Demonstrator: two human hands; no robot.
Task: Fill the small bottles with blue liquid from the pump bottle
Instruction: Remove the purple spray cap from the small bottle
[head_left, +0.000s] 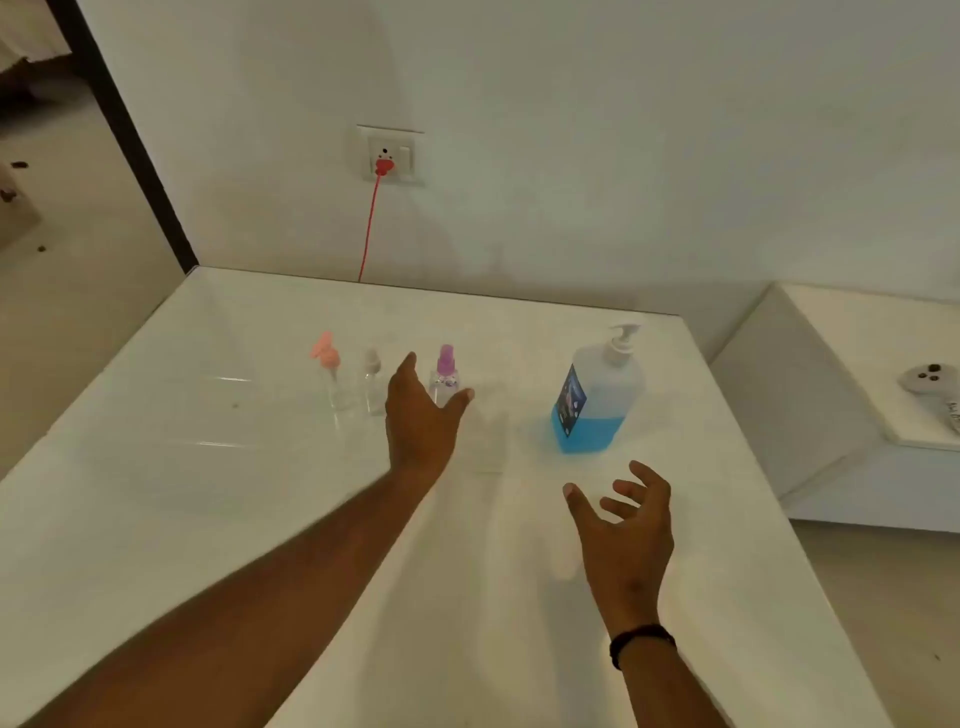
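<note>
Head view: nearest us, the right hand (626, 525), fingers spread and loosely curled, holds nothing above the glossy white table (208, 519). Our left hand (421, 410), splayed wide and empty, reaches beside three small clear bottles (374, 387). The translucent pump bottle (597, 400), part-filled with blue liquid, stands upright farther right.

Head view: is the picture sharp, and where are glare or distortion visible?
Head view: soft overall; the three small bottles look blurred, the pump bottle slightly clearer. Glare streaks lie on the table at left. Wide-angle bending curves the table edges. Lighting is dim and warm.
</note>
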